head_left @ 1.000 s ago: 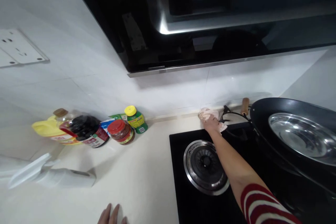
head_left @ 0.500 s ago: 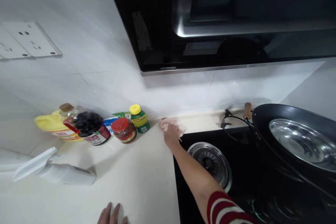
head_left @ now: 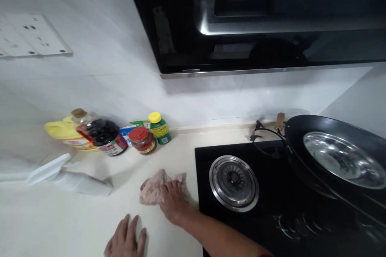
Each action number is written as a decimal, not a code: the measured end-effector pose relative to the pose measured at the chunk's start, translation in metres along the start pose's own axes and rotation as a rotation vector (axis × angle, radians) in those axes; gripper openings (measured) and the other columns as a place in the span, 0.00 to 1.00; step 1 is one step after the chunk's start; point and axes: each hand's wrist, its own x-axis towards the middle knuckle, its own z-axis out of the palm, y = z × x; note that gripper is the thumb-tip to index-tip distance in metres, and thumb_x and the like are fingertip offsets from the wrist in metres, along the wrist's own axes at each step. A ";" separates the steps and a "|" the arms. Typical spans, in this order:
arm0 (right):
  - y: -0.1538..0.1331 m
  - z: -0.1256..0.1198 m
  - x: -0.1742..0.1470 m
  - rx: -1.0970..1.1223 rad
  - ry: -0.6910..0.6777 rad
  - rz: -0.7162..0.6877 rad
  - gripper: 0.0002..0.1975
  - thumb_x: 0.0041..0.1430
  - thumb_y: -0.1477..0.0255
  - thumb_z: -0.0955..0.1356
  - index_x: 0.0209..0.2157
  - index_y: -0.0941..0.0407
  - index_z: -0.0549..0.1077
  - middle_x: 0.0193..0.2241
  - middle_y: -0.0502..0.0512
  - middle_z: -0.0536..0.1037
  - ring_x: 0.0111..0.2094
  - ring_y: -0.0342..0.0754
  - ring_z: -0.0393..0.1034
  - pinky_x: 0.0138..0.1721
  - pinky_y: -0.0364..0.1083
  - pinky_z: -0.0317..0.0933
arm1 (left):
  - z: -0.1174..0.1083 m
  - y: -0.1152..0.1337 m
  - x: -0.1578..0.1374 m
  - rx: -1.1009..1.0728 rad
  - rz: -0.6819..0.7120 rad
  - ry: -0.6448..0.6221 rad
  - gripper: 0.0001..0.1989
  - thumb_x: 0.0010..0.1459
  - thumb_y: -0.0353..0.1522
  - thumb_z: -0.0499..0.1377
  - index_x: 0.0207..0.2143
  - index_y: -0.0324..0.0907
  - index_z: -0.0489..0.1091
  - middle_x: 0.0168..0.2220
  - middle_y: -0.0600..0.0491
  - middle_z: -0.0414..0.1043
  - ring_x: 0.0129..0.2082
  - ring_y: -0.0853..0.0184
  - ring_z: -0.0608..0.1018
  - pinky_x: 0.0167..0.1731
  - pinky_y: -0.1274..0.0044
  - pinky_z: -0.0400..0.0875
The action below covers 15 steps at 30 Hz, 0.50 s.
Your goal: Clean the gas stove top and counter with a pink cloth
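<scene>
Pressed to the pale countertop, a crumpled pinkish cloth lies under my right hand, whose fingers grip its right part. The cloth sits just left of the black stove. My left hand rests on the counter at the bottom edge, its fingers spread and nothing in it. Behind the cloth stand a red-lidded jar and a green bottle with a yellow cap.
A white spray bottle stands at the left, before a dark sauce bottle and a yellow jug. The stove's burner is to the right, with a wok holding a metal basin. A range hood overhangs the back.
My right hand has drawn the cloth from the wall edge toward me and to the left. More of my left hand shows now.
</scene>
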 end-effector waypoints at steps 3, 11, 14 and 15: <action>-0.007 -0.007 -0.026 0.234 -0.130 0.000 0.21 0.61 0.69 0.70 0.56 0.57 0.72 0.54 0.64 0.76 0.57 0.61 0.68 0.62 0.62 0.58 | -0.007 0.005 -0.002 0.057 0.035 0.045 0.26 0.67 0.45 0.47 0.54 0.41 0.75 0.65 0.39 0.71 0.65 0.52 0.70 0.58 0.58 0.68; 0.061 -0.106 0.044 0.316 -0.299 0.144 0.20 0.70 0.65 0.63 0.59 0.55 0.73 0.56 0.60 0.78 0.55 0.54 0.72 0.57 0.53 0.64 | -0.015 0.012 -0.006 0.051 0.034 0.058 0.24 0.69 0.42 0.50 0.59 0.43 0.73 0.65 0.41 0.71 0.65 0.52 0.70 0.59 0.59 0.66; 0.080 -0.125 0.065 0.187 -0.222 0.198 0.28 0.70 0.66 0.62 0.68 0.58 0.64 0.67 0.69 0.65 0.66 0.61 0.59 0.65 0.60 0.53 | -0.018 0.016 -0.007 0.014 0.017 0.036 0.24 0.69 0.41 0.50 0.60 0.43 0.72 0.66 0.40 0.69 0.66 0.51 0.69 0.60 0.58 0.64; 0.080 -0.123 0.067 0.166 -0.217 0.185 0.30 0.69 0.64 0.63 0.70 0.55 0.61 0.69 0.67 0.62 0.68 0.61 0.56 0.66 0.60 0.50 | -0.019 0.017 -0.007 0.002 0.014 0.031 0.24 0.69 0.42 0.50 0.60 0.42 0.72 0.66 0.39 0.69 0.66 0.51 0.69 0.60 0.57 0.64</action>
